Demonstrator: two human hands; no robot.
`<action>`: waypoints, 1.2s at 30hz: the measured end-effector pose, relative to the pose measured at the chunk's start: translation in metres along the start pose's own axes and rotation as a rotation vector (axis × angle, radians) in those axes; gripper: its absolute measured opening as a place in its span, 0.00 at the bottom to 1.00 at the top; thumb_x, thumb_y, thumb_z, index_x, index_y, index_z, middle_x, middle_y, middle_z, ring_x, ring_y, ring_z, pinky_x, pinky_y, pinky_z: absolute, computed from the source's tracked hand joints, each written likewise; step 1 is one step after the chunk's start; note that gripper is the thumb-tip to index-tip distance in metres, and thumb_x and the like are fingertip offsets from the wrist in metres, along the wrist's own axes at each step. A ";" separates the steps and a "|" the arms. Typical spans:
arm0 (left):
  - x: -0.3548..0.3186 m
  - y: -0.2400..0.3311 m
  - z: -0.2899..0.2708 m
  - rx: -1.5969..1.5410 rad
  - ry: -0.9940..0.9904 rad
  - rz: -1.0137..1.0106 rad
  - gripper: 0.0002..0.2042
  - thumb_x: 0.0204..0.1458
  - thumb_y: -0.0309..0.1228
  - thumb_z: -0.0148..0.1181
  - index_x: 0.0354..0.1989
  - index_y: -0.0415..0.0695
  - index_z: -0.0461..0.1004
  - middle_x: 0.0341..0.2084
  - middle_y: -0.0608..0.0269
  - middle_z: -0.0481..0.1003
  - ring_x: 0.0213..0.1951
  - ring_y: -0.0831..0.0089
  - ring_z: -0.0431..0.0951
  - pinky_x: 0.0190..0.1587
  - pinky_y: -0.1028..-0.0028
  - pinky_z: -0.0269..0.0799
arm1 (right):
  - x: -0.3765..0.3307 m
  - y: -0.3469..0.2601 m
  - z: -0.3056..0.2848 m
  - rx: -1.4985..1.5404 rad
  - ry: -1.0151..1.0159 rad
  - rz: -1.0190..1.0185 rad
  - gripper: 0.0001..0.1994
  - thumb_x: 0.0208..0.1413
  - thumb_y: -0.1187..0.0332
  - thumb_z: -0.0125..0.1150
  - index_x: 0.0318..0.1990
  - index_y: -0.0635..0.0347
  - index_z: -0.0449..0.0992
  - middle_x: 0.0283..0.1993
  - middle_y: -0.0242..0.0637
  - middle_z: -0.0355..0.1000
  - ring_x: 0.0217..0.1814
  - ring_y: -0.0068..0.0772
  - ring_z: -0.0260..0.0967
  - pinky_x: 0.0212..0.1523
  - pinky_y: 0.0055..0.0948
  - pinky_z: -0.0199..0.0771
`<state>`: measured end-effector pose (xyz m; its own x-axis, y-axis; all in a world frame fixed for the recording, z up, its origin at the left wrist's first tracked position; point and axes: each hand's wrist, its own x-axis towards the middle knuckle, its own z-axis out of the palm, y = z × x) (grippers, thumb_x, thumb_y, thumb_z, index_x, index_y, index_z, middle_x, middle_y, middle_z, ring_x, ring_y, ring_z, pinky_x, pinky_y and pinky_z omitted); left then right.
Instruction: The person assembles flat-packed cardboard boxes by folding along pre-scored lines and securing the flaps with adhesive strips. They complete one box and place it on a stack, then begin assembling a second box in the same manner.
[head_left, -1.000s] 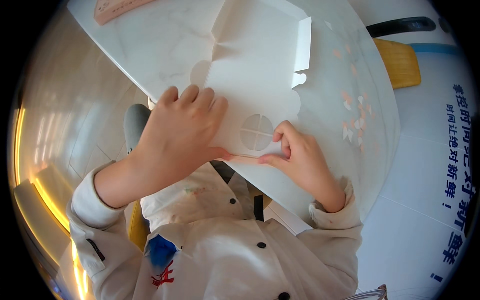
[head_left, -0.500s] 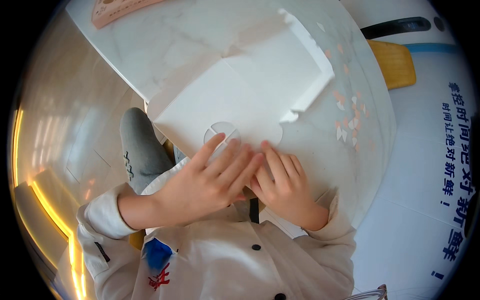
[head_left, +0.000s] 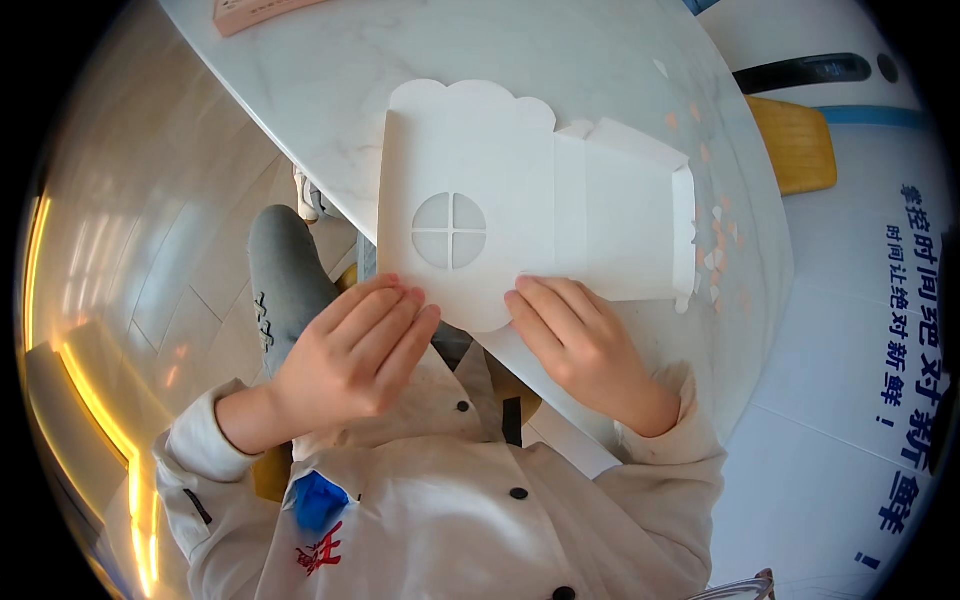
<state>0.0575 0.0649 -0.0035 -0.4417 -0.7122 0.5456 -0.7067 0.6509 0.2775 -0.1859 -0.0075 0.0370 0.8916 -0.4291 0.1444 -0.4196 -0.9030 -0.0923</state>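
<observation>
A white cardboard box blank [head_left: 625, 215] lies partly opened over the table's near-left edge. Scallops shape its far edge, and folded flaps rise along its right side. In its left panel is a round window [head_left: 450, 231] divided by a cross. At the near left corner, my left hand [head_left: 355, 345] pinches the card's edge. My right hand [head_left: 585, 345] grips the near edge farther right, its fingertips on top of the card. Both thumbs are mostly hidden.
Small pink and white paper scraps [head_left: 713, 258] lie on the right of the marble-patterned table [head_left: 600, 60]. A pink box [head_left: 260, 12] sits at the far left. Beyond the table's right edge are a wooden seat [head_left: 795, 145] and a white printed panel [head_left: 830, 330].
The cardboard has swung round, its flaps now on the right and its scalloped edge at the back. My hands have moved apart to grip its near edge, leaving the window uncovered.
</observation>
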 end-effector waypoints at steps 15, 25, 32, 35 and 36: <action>0.048 -0.021 -0.019 -0.078 -0.321 -0.339 0.17 0.41 0.22 0.69 0.40 0.41 0.72 0.41 0.58 0.71 0.47 0.62 0.72 0.53 0.57 0.66 | 0.056 0.052 -0.003 0.349 -0.338 0.637 0.29 0.37 0.52 0.79 0.34 0.58 0.63 0.34 0.39 0.69 0.34 0.41 0.69 0.34 0.37 0.69; 0.003 -0.008 -0.005 0.441 -0.439 -0.125 0.37 0.44 0.49 0.66 0.62 0.40 0.69 0.67 0.62 0.62 0.71 0.66 0.54 0.67 0.36 0.46 | 0.036 0.056 -0.002 0.509 -0.173 0.496 0.31 0.34 0.60 0.81 0.45 0.59 0.68 0.36 0.36 0.66 0.37 0.36 0.63 0.39 0.32 0.67; -0.001 -0.007 -0.007 0.371 -0.306 -0.215 0.42 0.42 0.52 0.66 0.65 0.41 0.65 0.67 0.58 0.60 0.71 0.62 0.55 0.67 0.34 0.39 | -0.003 0.046 -0.051 0.427 -0.129 0.427 0.34 0.34 0.67 0.78 0.54 0.53 0.73 0.54 0.34 0.69 0.57 0.42 0.63 0.58 0.38 0.64; 0.004 -0.008 -0.012 0.295 -0.145 -0.229 0.39 0.43 0.48 0.66 0.64 0.40 0.66 0.66 0.54 0.62 0.66 0.59 0.61 0.65 0.39 0.45 | -0.035 0.042 -0.050 0.315 -0.182 0.509 0.29 0.36 0.70 0.75 0.52 0.53 0.75 0.58 0.37 0.68 0.61 0.42 0.63 0.59 0.39 0.65; 0.006 -0.009 -0.014 0.283 -0.100 -0.216 0.37 0.43 0.45 0.67 0.63 0.40 0.67 0.64 0.53 0.64 0.63 0.58 0.65 0.63 0.42 0.51 | -0.042 0.043 -0.042 0.271 -0.169 0.506 0.26 0.38 0.71 0.74 0.50 0.54 0.76 0.58 0.38 0.68 0.60 0.42 0.64 0.59 0.39 0.66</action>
<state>0.0690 0.0586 0.0081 -0.3077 -0.8564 0.4145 -0.9083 0.3942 0.1402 -0.2483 -0.0291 0.0689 0.6159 -0.7753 -0.1400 -0.7611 -0.5397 -0.3598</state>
